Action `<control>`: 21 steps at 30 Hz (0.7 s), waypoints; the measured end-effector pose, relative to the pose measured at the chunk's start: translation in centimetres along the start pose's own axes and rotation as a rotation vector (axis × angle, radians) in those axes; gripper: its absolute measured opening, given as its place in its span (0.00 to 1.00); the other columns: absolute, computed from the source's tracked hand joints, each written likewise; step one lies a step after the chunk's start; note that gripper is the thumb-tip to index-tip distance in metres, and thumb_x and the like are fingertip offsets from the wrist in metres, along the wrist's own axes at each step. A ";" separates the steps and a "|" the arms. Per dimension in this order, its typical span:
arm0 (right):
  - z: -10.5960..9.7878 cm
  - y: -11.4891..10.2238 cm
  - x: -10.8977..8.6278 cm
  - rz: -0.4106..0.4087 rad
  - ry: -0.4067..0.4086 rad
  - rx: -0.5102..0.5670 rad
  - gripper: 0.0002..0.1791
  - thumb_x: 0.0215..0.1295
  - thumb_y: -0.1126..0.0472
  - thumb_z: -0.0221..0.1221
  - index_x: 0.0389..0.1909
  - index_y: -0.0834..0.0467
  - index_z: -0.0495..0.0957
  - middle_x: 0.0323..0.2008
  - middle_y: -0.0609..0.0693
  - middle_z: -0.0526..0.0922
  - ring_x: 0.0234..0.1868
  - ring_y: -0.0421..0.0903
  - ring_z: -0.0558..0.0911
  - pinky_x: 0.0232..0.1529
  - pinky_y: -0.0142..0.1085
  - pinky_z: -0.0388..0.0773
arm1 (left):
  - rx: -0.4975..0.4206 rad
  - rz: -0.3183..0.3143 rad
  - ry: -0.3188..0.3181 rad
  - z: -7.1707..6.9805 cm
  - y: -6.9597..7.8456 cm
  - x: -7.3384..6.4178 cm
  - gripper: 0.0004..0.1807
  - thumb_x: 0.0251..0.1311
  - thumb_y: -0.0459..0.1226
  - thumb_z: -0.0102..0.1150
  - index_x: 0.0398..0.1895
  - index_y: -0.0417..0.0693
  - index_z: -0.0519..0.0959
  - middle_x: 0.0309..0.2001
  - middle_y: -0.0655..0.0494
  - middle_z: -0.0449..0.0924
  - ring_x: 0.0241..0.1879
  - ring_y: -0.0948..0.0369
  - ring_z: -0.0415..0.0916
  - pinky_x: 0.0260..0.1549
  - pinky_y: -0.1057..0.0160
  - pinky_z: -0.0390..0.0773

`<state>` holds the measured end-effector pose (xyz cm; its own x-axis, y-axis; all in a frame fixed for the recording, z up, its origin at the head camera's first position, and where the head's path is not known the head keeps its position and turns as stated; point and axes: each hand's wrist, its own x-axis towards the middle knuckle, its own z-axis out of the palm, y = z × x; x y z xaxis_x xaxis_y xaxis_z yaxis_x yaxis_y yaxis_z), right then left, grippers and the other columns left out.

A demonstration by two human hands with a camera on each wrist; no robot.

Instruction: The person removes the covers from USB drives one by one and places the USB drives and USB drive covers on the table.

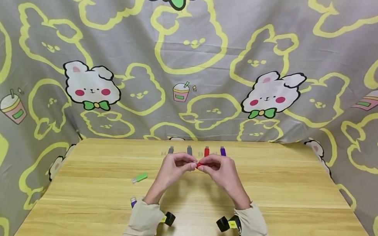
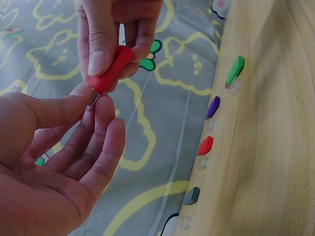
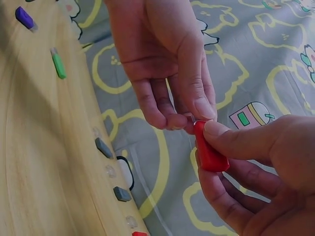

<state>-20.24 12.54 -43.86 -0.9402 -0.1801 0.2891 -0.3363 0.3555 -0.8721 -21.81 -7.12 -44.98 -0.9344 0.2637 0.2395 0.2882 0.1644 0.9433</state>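
A red USB flash drive (image 2: 112,70) is held in the air between both hands, over the far part of the table. My right hand (image 1: 220,170) pinches its red body between thumb and fingers. At the other end, where the metal plug shows in the left wrist view, my left hand (image 1: 173,167) pinches with thumb and forefinger. Its other fingers are loosely bent. The two hands' fingertips meet at the drive, and the left fingers cover most of the plug. In the right wrist view the red body (image 3: 210,151) points toward the left fingertips.
Along the table's far edge stand two grey drives (image 1: 189,150), a red drive (image 1: 206,151) and a purple drive (image 1: 223,151), with small clear caps (image 3: 110,171) beside them. A green drive (image 2: 236,70) lies farther along. Left of my arms lie another green drive (image 1: 141,177) and purple drive (image 1: 133,202).
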 end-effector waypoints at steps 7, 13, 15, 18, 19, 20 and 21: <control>-0.8 0.3 -0.2 0.009 -0.005 -0.027 0.06 0.59 0.68 0.73 0.37 0.59 0.89 0.35 0.49 0.88 0.34 0.42 0.87 0.35 0.31 0.85 | -0.017 -0.012 0.044 -1.4 0.0 -0.1 0.06 0.64 0.28 0.68 0.42 0.32 0.86 0.37 0.42 0.87 0.34 0.57 0.85 0.39 0.61 0.87; -2.1 0.5 -0.2 0.049 0.033 0.004 0.07 0.58 0.69 0.74 0.37 0.59 0.89 0.34 0.51 0.89 0.33 0.45 0.87 0.34 0.30 0.84 | -0.078 -0.015 0.129 -3.6 0.1 -0.2 0.07 0.63 0.25 0.66 0.42 0.28 0.84 0.38 0.38 0.86 0.33 0.56 0.85 0.39 0.63 0.86; -2.2 0.6 -0.2 0.049 0.031 0.012 0.07 0.58 0.69 0.73 0.38 0.61 0.88 0.35 0.52 0.89 0.34 0.46 0.88 0.34 0.30 0.84 | -0.075 -0.020 0.106 -3.7 0.1 0.0 0.07 0.64 0.26 0.66 0.43 0.28 0.85 0.38 0.38 0.86 0.34 0.56 0.85 0.39 0.63 0.87; -2.1 0.9 0.0 0.048 0.034 0.003 0.09 0.60 0.70 0.72 0.42 0.63 0.88 0.36 0.55 0.89 0.34 0.47 0.88 0.33 0.30 0.84 | -0.057 -0.023 0.079 -3.5 0.1 0.1 0.07 0.64 0.25 0.67 0.43 0.30 0.85 0.38 0.38 0.86 0.35 0.56 0.86 0.39 0.63 0.87; -2.1 1.0 0.0 0.052 0.038 0.000 0.10 0.61 0.70 0.71 0.44 0.64 0.87 0.37 0.56 0.89 0.34 0.48 0.88 0.33 0.30 0.83 | -0.046 -0.016 0.078 -3.4 0.0 0.1 0.07 0.63 0.25 0.67 0.43 0.30 0.85 0.38 0.39 0.86 0.35 0.55 0.86 0.39 0.63 0.86; -2.0 1.2 0.1 0.056 0.044 -0.005 0.11 0.62 0.70 0.70 0.45 0.64 0.87 0.38 0.57 0.89 0.34 0.49 0.88 0.32 0.30 0.83 | -0.035 -0.011 0.078 -3.3 0.0 0.1 0.07 0.63 0.25 0.67 0.42 0.30 0.86 0.38 0.39 0.86 0.35 0.54 0.86 0.39 0.63 0.86; -2.0 1.4 0.1 0.062 0.055 -0.011 0.11 0.63 0.70 0.70 0.46 0.65 0.87 0.38 0.57 0.89 0.34 0.49 0.88 0.31 0.30 0.83 | -0.025 -0.011 0.080 -3.1 -0.1 0.1 0.06 0.62 0.25 0.67 0.42 0.31 0.86 0.38 0.40 0.86 0.36 0.54 0.86 0.38 0.64 0.86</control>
<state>-20.95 14.85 -44.24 -0.9608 -0.1068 0.2558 -0.2772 0.3744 -0.8849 -22.58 -10.09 -44.30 -0.9515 0.1850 0.2460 0.2736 0.1425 0.9512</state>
